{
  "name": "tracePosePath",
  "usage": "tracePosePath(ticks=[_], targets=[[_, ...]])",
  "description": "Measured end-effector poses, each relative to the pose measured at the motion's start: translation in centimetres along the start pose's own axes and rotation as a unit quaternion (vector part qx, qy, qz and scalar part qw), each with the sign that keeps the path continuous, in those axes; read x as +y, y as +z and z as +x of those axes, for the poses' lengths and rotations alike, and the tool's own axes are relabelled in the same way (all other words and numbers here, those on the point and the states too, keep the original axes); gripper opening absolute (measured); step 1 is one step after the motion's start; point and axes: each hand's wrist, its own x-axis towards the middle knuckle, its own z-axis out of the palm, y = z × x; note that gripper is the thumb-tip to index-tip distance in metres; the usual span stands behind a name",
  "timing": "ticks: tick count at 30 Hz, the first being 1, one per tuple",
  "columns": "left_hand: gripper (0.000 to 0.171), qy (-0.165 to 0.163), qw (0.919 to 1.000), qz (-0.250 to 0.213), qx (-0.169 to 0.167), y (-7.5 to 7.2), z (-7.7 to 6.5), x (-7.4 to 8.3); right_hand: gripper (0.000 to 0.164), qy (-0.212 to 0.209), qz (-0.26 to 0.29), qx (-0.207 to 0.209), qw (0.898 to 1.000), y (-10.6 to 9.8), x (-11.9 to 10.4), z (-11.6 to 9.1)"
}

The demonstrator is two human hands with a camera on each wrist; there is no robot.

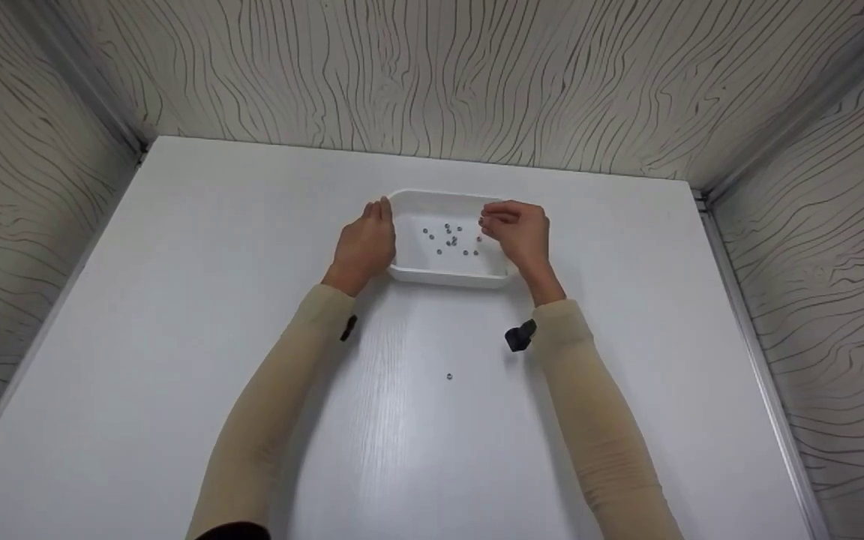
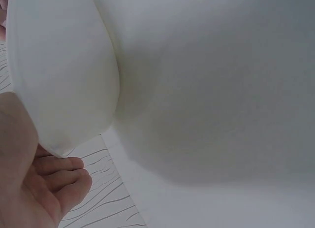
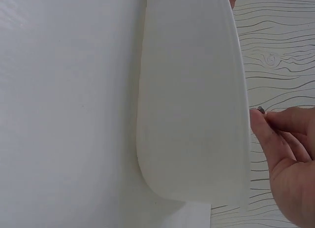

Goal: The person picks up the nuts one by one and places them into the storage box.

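Observation:
A white plastic tray (image 1: pixel 443 276) stands toward the back of the table, with several small, shiny grey beads (image 1: pixel 454 241) scattered over its floor. My left hand (image 1: pixel 367 244) holds the tray's left end. In the left wrist view its thumb (image 2: pixel 15 129) lies at the rim and its fingers (image 2: pixel 64 181) are bent round the corner. Over the right part of the tray, my right hand (image 1: pixel 522 234) pinches one small grey bead (image 3: pixel 261 110) between thumb and forefinger, above rim height. A single bead (image 1: pixel 449 376) lies on the table in front of the tray.
The white table (image 1: pixel 372 465) carries the tray and the loose bead. A wood-grain patterned wall (image 1: pixel 432 82) rises behind it, with similar panels at both sides. Small black camera mounts (image 1: pixel 520 336) sit on the wrists.

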Motion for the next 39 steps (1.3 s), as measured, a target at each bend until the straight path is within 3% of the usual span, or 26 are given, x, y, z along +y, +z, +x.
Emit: tracePosePath(ticks=[6,17,25,31,39], targets=[[0.054,0.001,1.0000,0.002,-0.001,0.0,0.0,0.0,0.018,-0.051,-0.046,0.031,0.997,0.0,-0.5,-0.3],[0.054,0.000,1.0000,-0.005,-0.005,0.1,0.2,0.0,0.016,-0.157,-0.044,0.039,0.986,-1.6,-3.6,-3.5],[0.053,0.001,1.0000,-0.001,-0.001,0.2,0.1,0.0,0.029,-0.236,-0.025,0.006,0.971,-2.6,-4.9,-7.5],[0.054,0.001,1.0000,0.000,0.006,0.3,0.0,-0.2,0.037,-0.279,-0.058,-0.027,0.958,-3.0,-5.2,-10.2],[0.054,0.011,0.9998,-0.006,0.013,0.3,-0.1,-0.3,0.044,-0.301,-0.082,-0.079,0.947,-3.5,-2.9,-13.0]])
